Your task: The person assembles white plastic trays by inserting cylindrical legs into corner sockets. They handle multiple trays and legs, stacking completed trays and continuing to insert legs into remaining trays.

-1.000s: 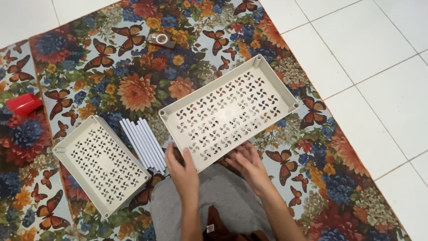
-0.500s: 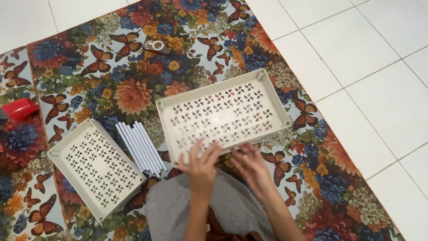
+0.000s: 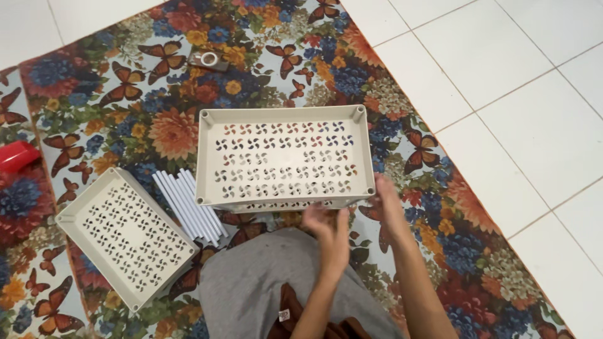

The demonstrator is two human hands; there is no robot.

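Right now the left hand point(image 3: 331, 229), fingers spread, and the right hand point(image 3: 384, 207), curled at the corner, both touch the near rim of a perforated cream tray point(image 3: 286, 158); white tubes point(image 3: 188, 206) and a second tray point(image 3: 125, 236) lie left of them on the floral mat point(image 3: 157, 129).

left hand point(image 3: 331, 233) raised, right hand point(image 3: 384, 207) extended forward
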